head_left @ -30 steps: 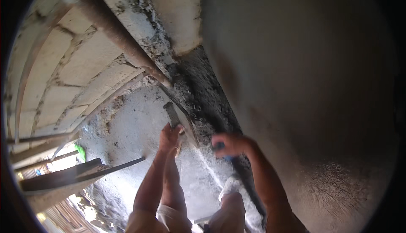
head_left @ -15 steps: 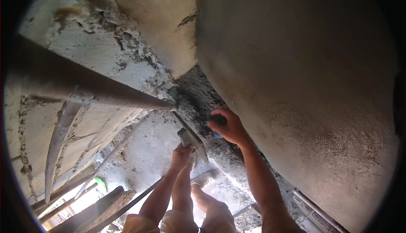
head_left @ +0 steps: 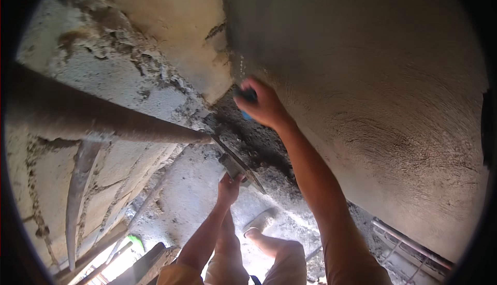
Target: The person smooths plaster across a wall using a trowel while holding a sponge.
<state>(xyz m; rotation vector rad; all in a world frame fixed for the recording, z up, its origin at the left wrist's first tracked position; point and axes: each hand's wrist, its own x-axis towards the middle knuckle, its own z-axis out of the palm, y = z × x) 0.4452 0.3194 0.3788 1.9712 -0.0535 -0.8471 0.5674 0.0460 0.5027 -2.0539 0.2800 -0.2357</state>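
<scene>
From my end, I see one flat board just below the middle, tilted nearly edge-on, its block grip grasped by the left hand. The right hand is wrapped around one dark handle with a blue part, up beside the grey-brown wall; I can't tell whether that tool touches it. One thick pole slants in from the left, crowding the board's upper end; I can't make out whether they touch. Further out I count one bowed strip, one green item at lower left and one barred frame at lower right.
</scene>
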